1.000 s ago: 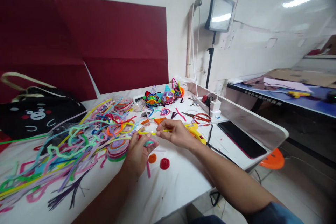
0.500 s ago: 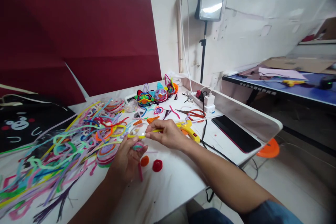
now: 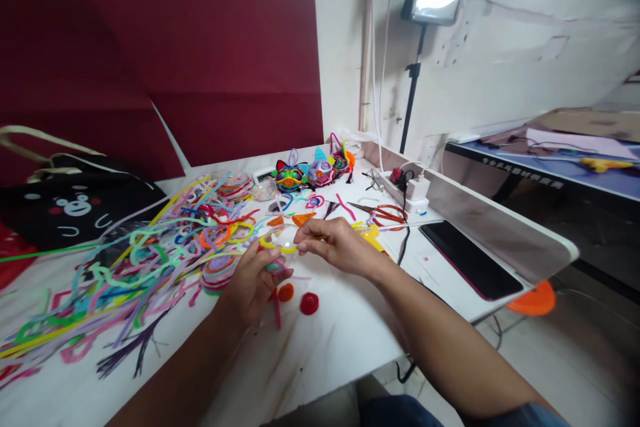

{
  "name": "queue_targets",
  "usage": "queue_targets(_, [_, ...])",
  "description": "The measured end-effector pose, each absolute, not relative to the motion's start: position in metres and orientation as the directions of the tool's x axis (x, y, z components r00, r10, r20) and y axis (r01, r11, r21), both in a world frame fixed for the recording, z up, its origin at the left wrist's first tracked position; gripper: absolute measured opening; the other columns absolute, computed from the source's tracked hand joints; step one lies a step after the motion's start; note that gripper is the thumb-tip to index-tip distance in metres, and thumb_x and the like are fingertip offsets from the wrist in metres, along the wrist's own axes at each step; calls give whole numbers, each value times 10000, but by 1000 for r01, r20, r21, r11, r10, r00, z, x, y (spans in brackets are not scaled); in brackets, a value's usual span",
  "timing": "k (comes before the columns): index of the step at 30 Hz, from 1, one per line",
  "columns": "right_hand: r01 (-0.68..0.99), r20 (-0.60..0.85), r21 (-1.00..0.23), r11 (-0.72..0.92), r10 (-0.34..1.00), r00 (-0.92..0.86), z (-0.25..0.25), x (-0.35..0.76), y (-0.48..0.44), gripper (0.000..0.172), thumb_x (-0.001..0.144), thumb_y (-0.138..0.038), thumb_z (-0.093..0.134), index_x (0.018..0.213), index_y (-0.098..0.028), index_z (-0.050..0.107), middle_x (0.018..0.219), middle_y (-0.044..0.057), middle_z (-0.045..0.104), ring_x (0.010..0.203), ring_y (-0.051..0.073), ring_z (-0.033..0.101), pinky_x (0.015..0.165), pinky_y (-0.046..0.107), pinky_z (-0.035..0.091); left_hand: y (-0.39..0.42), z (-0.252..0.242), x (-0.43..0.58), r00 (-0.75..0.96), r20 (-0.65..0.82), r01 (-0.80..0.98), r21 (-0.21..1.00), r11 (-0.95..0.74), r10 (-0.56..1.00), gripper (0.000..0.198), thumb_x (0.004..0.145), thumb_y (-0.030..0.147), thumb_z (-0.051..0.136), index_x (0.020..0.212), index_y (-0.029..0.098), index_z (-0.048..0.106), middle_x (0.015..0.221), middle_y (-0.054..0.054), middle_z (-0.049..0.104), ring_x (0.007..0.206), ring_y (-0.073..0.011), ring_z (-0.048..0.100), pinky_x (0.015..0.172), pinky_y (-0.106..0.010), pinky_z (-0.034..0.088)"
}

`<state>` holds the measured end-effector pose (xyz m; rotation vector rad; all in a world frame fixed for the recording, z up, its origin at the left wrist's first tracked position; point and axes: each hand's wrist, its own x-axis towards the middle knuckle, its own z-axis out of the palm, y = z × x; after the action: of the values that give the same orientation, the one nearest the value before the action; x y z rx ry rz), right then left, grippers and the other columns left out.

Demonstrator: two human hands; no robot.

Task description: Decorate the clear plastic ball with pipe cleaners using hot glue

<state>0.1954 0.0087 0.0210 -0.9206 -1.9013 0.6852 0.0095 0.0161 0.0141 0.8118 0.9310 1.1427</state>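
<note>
My left hand [image 3: 256,280] closes round a small clear plastic ball [image 3: 281,235] whose lower side has pink and green bands. A yellow pipe cleaner [image 3: 285,249] curves along the near side of the ball. The thumb and fingers of my right hand [image 3: 336,245] pinch this strip at its right side. Below my hands lie an orange disc [image 3: 286,292], a red disc [image 3: 309,303] and a pink strip [image 3: 277,312]. Just behind my right hand is a yellow glue gun [image 3: 369,234], partly covered by it.
A large tangle of coloured pipe cleaners [image 3: 150,267] spreads at left. Finished decorated balls [image 3: 292,175] stand at the back. Orange-handled scissors [image 3: 390,215], a power strip [image 3: 413,200] with cables and a black phone [image 3: 470,260] are to the right, inside the table's raised edge [image 3: 520,227].
The head view has turned a little left, so the scene sits further right. Both hands stay at the ball; the right fingers have moved along the yellow pipe cleaner, closer against the ball.
</note>
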Motion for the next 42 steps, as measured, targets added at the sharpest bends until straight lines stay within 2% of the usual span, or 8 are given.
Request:
queue_targets(4, [372,473,-716,591,802,-365,21,199,8,37,904,-211,608,919,-182,625,807,0,699,742,121,642,678,213,429,15,12,6,224,-126,-326,925,196,966,320,621,138,752,895,178,592,778,20,632,568,-91,570,520,-235,570])
queue_targets(8, [345,465,-737,581,806,-366,19,201,8,106,920,-301,603,920,-195,598,831,4,693,770,128,647,693,219,449,13,11,6,215,-84,-324,934,152,973,438,614,181,777,1006,189,583,820,17,626,599,-100,580,539,-254,580])
queue_targets(13, [305,481,-752,584,803,-352,15,201,11,133,900,-324,629,903,-193,607,858,16,693,803,138,652,703,227,466,11,12,9,199,-28,-336,937,95,980,587,586,211,795,1117,196,545,1008,-33,645,738,-145,619,565,-277,586])
queue_targets(18, [257,477,-788,559,819,-319,8,200,14,200,864,-329,670,1000,-187,636,917,49,717,863,170,680,748,262,505,11,8,9,142,4,-359,932,47,990,578,608,232,788,1117,194,519,995,-44,638,821,-178,617,565,-273,577])
queue_targets(22, [286,474,-786,548,831,-290,7,200,15,339,817,-352,726,1101,-189,638,896,52,734,804,170,680,692,259,504,10,6,9,150,7,-360,932,48,989,576,617,245,790,1121,195,516,907,-18,619,774,-159,590,559,-281,580])
queue_targets(29, [291,447,-808,513,855,-265,9,198,13,381,800,-413,738,1092,-181,658,873,56,737,759,172,672,637,255,496,9,6,11,147,0,-362,931,54,989,607,603,251,793,1138,195,510,1016,-55,625,819,-177,600,585,-307,589])
queue_targets(35, [245,440,-832,498,861,-256,4,198,16,395,792,-409,751,1110,-195,657,861,41,719,777,161,660,676,254,500,10,4,13,118,9,-364,931,34,993,646,586,260,797,1157,200,501,1051,-50,616,787,-170,600,555,-303,586])
queue_targets(42, [175,406,-874,454,879,-249,-1,199,18,424,756,-406,785,1094,-191,647,841,38,716,758,154,659,692,259,505,7,7,13,100,45,-324,946,-10,994,652,579,276,798,1149,190,493,1096,-70,615,848,-206,624,559,-313,592])
